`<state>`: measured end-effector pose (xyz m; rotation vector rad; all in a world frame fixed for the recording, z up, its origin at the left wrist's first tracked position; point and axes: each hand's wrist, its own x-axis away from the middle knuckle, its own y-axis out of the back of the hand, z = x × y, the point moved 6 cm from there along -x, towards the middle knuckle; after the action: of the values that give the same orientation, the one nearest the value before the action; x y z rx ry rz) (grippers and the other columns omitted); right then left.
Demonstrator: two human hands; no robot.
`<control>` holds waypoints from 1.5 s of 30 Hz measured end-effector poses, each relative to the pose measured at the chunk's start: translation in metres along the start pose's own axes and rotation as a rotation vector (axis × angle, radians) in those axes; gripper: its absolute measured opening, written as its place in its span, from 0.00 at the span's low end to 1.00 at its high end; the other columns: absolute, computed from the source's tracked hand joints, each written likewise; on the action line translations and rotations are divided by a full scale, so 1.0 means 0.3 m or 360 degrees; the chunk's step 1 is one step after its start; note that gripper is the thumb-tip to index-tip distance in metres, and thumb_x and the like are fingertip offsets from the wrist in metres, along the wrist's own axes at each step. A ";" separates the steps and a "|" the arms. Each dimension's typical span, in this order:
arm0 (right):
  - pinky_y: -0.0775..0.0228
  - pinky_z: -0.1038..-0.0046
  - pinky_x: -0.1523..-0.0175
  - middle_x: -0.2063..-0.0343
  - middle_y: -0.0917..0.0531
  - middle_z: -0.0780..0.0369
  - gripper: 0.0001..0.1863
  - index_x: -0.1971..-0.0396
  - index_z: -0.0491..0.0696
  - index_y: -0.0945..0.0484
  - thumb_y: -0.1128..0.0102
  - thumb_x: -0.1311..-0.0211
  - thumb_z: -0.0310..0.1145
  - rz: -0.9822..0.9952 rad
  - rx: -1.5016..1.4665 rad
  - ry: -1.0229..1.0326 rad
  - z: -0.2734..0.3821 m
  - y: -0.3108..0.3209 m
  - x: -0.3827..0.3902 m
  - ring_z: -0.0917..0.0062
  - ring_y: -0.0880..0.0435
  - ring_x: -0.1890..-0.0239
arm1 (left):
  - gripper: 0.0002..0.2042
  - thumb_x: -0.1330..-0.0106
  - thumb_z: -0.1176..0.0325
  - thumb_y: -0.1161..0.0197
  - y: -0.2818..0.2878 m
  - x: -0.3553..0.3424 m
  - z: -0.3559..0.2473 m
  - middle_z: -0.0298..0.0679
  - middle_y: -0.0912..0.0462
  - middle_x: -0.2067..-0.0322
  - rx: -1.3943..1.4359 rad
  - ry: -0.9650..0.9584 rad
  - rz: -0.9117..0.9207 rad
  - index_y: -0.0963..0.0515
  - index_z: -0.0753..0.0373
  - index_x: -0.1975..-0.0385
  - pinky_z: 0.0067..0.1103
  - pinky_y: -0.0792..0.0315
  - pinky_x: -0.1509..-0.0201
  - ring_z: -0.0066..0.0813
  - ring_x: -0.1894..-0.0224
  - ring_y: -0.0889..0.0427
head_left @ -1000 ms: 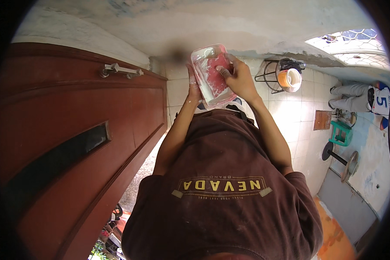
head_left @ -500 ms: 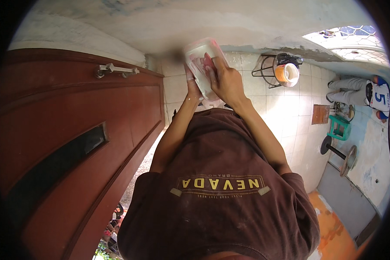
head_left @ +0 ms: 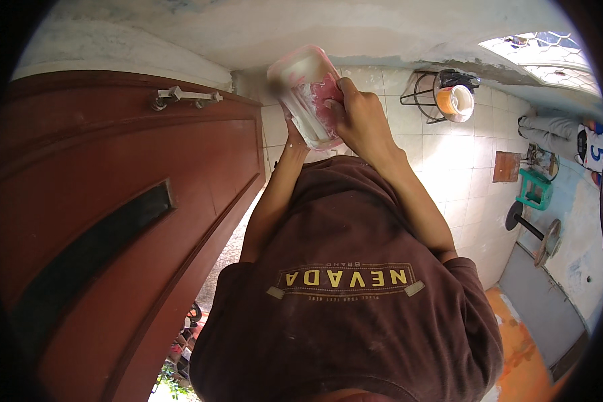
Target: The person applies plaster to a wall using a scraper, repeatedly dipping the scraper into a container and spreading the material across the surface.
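A shallow plastic tray (head_left: pixel 309 52) with a pinkish rim, holding white paste (head_left: pixel 304 110), is tilted in front of me, close to the wall. My left hand (head_left: pixel 295 136) grips it from below on its left side, its fingers mostly hidden behind it. In my right hand (head_left: pixel 367 122) is a flat pink-red scraper (head_left: pixel 324 94), smeared with white. Its blade lies inside the tray against the paste. A dark blurred spot covers part of the tray's left edge.
A red-brown door (head_left: pixel 114 234) with a metal handle (head_left: pixel 187 98) stands at my left. To the right, a black-framed stool (head_left: pixel 422 100) bears an orange-and-white tub (head_left: pixel 457 102) and something black. Farther right are a green plastic stool (head_left: pixel 534 189) and another person (head_left: pixel 556 130).
The tray has shifted left and turned more toward me, and the scraper now shows more of its face over the paste. My view has swung slightly.
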<state>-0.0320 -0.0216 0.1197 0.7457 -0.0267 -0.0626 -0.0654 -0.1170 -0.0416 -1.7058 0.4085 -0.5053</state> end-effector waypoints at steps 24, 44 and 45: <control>0.28 0.78 0.60 0.69 0.17 0.65 0.11 0.49 0.39 0.24 0.41 0.26 0.27 0.0161 -0.1041 -0.0426 -0.273 -0.139 -0.003 0.86 0.23 0.68 | 0.50 0.37 0.21 0.56 0.055 0.034 -0.045 0.49 0.22 0.40 -0.0719 0.0068 -0.0380 0.37 0.65 0.31 0.39 0.21 0.37 0.41 0.42 0.18; 0.30 0.80 0.64 0.70 0.17 0.66 0.14 0.46 0.38 0.24 0.39 0.27 0.28 0.0062 -0.0890 -0.0376 -0.206 -0.050 -0.028 0.88 0.24 0.70 | 0.45 0.39 0.49 0.25 0.029 0.075 -0.048 0.44 0.27 0.34 -0.0723 -0.0040 0.0048 0.42 0.60 0.26 0.40 0.26 0.30 0.40 0.34 0.24; 0.30 0.81 0.64 0.70 0.17 0.66 0.14 0.46 0.38 0.24 0.39 0.27 0.28 0.0053 -0.0929 -0.0368 -0.214 -0.054 -0.029 0.87 0.24 0.71 | 0.45 0.39 0.49 0.26 0.025 0.070 -0.050 0.44 0.27 0.34 -0.0716 -0.0034 0.0048 0.42 0.60 0.26 0.40 0.26 0.30 0.40 0.34 0.24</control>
<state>-0.0384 0.0105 0.0616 0.1517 -0.2320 -0.1186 -0.0557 -0.1419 -0.0443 -2.1313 0.5619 -0.3909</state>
